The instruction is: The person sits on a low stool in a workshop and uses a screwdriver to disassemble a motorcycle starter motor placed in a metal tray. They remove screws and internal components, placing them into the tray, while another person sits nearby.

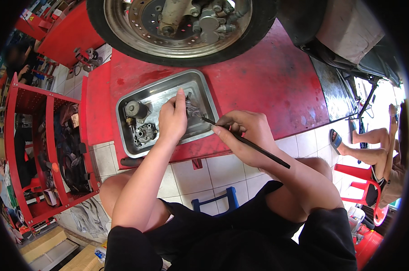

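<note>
In my closed left hand (pixel 173 118) is a small greyish metal part (pixel 193 109), held over the metal tray (pixel 128 95). My fingers hide much of it, so its kind is unclear. My right hand (pixel 247 131) pinches a slim black brush (pixel 263 154), its tip pointing left at that part and its handle lying back over my wrist. Inside the tray's left half sit a round metal housing (pixel 136 109), a brass-coloured fitting (pixel 131 122) and a carburetor-like metal body (pixel 145 133).
The tray rests on a red lift platform (pixel 267 90), below a motorcycle wheel (pixel 177 53). A dark-handled tool (pixel 131 161) lies at the platform's near edge. Left stands a red tool cart (pixel 50 149); a blue stool (pixel 231 198) is between my legs. Another person (pixel 376 149) sits at right.
</note>
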`<control>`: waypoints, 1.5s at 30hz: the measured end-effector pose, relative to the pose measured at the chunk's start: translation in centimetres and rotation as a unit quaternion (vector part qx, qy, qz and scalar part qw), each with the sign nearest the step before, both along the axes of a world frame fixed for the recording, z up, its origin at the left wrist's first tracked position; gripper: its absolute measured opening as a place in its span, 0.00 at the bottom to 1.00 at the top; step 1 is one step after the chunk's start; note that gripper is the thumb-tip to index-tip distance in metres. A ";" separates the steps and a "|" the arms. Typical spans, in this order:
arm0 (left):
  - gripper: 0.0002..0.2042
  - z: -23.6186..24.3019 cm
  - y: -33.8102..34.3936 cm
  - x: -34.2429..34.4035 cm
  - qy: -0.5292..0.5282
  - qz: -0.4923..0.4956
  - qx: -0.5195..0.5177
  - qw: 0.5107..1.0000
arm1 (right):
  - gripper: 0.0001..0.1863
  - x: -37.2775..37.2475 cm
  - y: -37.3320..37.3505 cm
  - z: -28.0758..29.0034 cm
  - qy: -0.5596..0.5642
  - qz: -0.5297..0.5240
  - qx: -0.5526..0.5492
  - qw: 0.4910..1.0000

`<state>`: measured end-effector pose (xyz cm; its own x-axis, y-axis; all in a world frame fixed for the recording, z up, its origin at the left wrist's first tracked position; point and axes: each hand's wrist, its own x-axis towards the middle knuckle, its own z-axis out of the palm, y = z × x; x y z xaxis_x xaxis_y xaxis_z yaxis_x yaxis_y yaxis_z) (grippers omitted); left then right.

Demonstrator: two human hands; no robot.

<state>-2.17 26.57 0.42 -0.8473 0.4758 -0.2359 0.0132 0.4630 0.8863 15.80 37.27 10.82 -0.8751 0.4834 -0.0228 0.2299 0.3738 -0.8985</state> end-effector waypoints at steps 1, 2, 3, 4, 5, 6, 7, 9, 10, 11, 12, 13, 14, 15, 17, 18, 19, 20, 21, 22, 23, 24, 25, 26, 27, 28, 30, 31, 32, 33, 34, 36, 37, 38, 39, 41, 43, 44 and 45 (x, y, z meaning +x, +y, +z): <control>0.34 -0.4 0.0 -0.2 0.004 0.001 0.000 1.000 | 0.07 0.0 0.0 -0.1 0.009 0.003 0.013 1.000; 0.34 -0.3 0.0 -0.2 0.008 0.002 0.000 1.000 | 0.07 0.0 0.1 -0.2 -0.001 0.002 0.008 1.000; 0.34 -0.3 -0.1 -0.2 -0.002 -0.001 0.005 1.000 | 0.07 -0.1 0.2 -0.3 -0.011 0.002 0.004 1.000; 0.34 -0.2 -0.2 -0.2 -0.012 -0.003 0.009 1.000 | 0.08 -0.1 0.3 -0.4 -0.020 0.002 -0.001 1.000; 0.34 0.2 -0.1 -0.2 -0.022 -0.005 0.015 1.000 | 0.07 -0.1 0.4 -0.6 -0.012 0.003 0.001 1.000; 0.33 0.6 -0.1 0.0 -0.029 0.001 0.019 0.999 | 0.07 -0.2 0.5 -0.9 -0.003 0.004 0.004 1.000; 0.33 1.0 -0.1 0.2 -0.034 0.002 0.021 0.999 | 0.06 -0.2 0.6 -1.2 0.005 0.006 0.006 1.000; 0.33 1.5 -0.3 0.3 -0.042 0.006 0.025 0.999 | 0.06 -0.1 0.6 -1.3 0.017 0.009 0.015 1.000; 0.33 1.6 -0.4 0.3 -0.036 0.005 0.024 0.999 | 0.06 -0.1 0.6 -1.3 0.022 0.011 0.020 1.000; 0.33 1.7 -0.5 0.2 -0.030 0.005 0.023 0.999 | 0.07 -0.1 0.6 -1.2 0.006 0.013 0.019 1.000; 0.33 1.7 -0.6 0.2 -0.025 0.005 0.022 0.999 | 0.08 -0.1 0.7 -1.1 -0.011 0.015 0.018 1.000; 0.33 1.8 -0.8 0.2 -0.024 0.009 0.027 0.999 | 0.08 -0.2 0.7 -1.0 -0.027 0.017 0.018 0.999; 0.33 2.1 -0.9 0.3 -0.024 0.013 0.032 0.999 | 0.08 -0.1 0.7 -1.1 -0.034 0.017 0.016 0.999; 0.33 2.3 -1.0 0.4 -0.023 0.017 0.037 0.999 | 0.08 -0.1 0.6 -1.2 -0.040 0.017 0.014 0.999; 0.33 2.5 -1.4 0.4 -0.021 0.028 0.044 0.998 | 0.08 -0.1 0.6 -1.3 -0.052 0.023 0.015 0.998; 0.33 2.7 -1.6 0.4 -0.020 0.034 0.047 0.998 | 0.08 -0.2 0.7 -1.3 -0.057 0.029 0.018 0.998; 0.33 3.1 -1.8 0.4 -0.028 0.034 0.050 0.998 | 0.08 -0.2 0.7 -1.4 -0.061 0.035 0.021 0.997; 0.33 3.6 -2.0 0.5 -0.036 0.032 0.054 0.997 | 0.09 -0.1 0.8 -1.7 -0.057 0.042 0.019 0.997; 0.33 4.0 -2.2 0.5 -0.044 0.031 0.058 0.997 | 0.09 0.1 0.9 -2.4 -0.052 0.049 0.018 0.997; 0.33 4.4 -2.3 0.6 -0.050 0.029 0.064 0.996 | 0.10 0.2 1.0 -2.8 -0.047 0.056 0.017 0.997; 0.33 4.7 -2.7 0.6 -0.056 0.031 0.070 0.996 | 0.10 0.1 1.1 -3.0 -0.058 0.060 0.018 0.996; 0.33 4.8 -2.9 0.6 -0.061 0.032 0.076 0.995 | 0.11 0.1 1.1 -3.1 -0.068 0.064 0.019 0.995; 0.33 4.7 -3.2 0.5 -0.059 0.033 0.080 0.995 | 0.12 0.0 1.1 -3.2 -0.079 0.068 0.021 0.994; 0.33 4.7 -3.4 0.5 -0.057 0.034 0.084 0.994 | 0.11 0.0 1.0 -3.3 -0.076 0.070 0.028 0.994; 0.33 4.7 -3.6 0.4 -0.055 0.035 0.088 0.994 | 0.10 -0.1 1.0 -3.4 -0.073 0.072 0.035 0.994; 0.33 4.6 -3.9 0.4 -0.053 0.036 0.088 0.994 | 0.10 -0.1 0.9 -3.5 -0.069 0.074 0.042 0.994; 0.33 4.6 -4.2 0.2 -0.050 0.037 0.088 0.994 | 0.11 -0.1 0.9 -3.8 -0.057 0.083 0.054 0.993; 0.33 4.4 -4.4 0.1 -0.034 0.035 0.087 0.995 | 0.11 -0.1 0.8 -3.8 -0.051 0.088 0.059 0.993; 0.32 4.1 -4.6 -0.1 -0.018 0.034 0.086 0.996 | 0.11 -0.2 0.6 -3.7 -0.065 0.086 0.053 0.993; 0.32 3.9 -4.8 -0.2 -0.003 0.033 0.084 0.996 | 0.12 -0.4 0.5 -3.4 -0.079 0.084 0.047 0.992; 0.32 3.9 -5.0 -0.3 0.001 0.036 0.081 0.996 | 0.12 -0.5 0.4 -3.2 -0.094 0.082 0.041 0.991; 0.32 4.2 -5.0 -0.2 0.006 0.036 0.078 0.996 | 0.12 -0.5 0.6 -3.5 -0.078 0.093 0.080 0.989; 0.33 4.4 -5.1 -0.1 -0.004 0.038 0.080 0.996 | 0.12 -0.6 0.7 -3.6 -0.070 0.099 0.099 0.988; 0.33 4.6 -5.1 -0.1 -0.013 0.038 0.081 0.996 | 0.12 -0.7 0.9 -3.8 -0.072 0.102 0.097 0.987; 0.33 4.8 -5.1 -0.1 -0.022 0.037 0.083 0.996 | 0.12 -0.8 0.9 -3.9 -0.075 0.105 0.095 0.987; 0.33 4.9 -5.1 -0.1 -0.024 0.039 0.081 0.996 | 0.12 -0.8 1.0 -4.0 -0.075 0.111 0.097 0.986; 0.33 4.7 -5.2 0.0 -0.008 0.043 0.072 0.996 | 0.11 -0.8 1.0 -4.0 -0.070 0.118 0.106 0.985; 0.33 4.5 -5.2 -0.1 -0.009 0.041 0.073 0.996 | 0.11 -0.7 1.1 -4.1 -0.066 0.120 0.133 0.982; 0.33 4.4 -5.2 -0.1 -0.009 0.040 0.075 0.996 | 0.11 -0.6 1.1 -4.4 -0.062 0.122 0.160 0.978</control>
